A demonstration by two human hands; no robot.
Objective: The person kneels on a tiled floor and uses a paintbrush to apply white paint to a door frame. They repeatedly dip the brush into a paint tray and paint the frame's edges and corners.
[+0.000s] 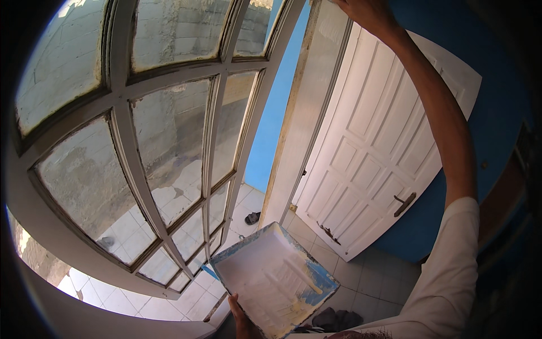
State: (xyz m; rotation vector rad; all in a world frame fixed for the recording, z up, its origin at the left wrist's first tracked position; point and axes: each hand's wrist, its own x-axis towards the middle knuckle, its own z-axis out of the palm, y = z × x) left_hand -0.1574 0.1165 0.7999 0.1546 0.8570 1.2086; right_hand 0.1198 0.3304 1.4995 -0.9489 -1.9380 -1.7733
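My left hand (241, 322) grips the lower left edge of a paint tray (265, 260), its thumb over the rim. The tray is tilted, coated with whitish paint, with blue and cream stains along its right side. My right arm is raised high, and my right hand (370, 16) is at the top of the white door frame (307, 90). Its fingers are cut off by the picture's upper edge, so whatever they hold is hidden. Left of the frame stands a window-paned door (121, 96) with worn, dirty-edged wooden bars.
A white panelled door (367, 152) with a metal handle (404, 203) stands open against a dark blue wall (497, 90). White floor tiles (361, 277) lie below. A dark sandal (252, 218) sits past the doorway, and dark items (336, 319) lie near the tray.
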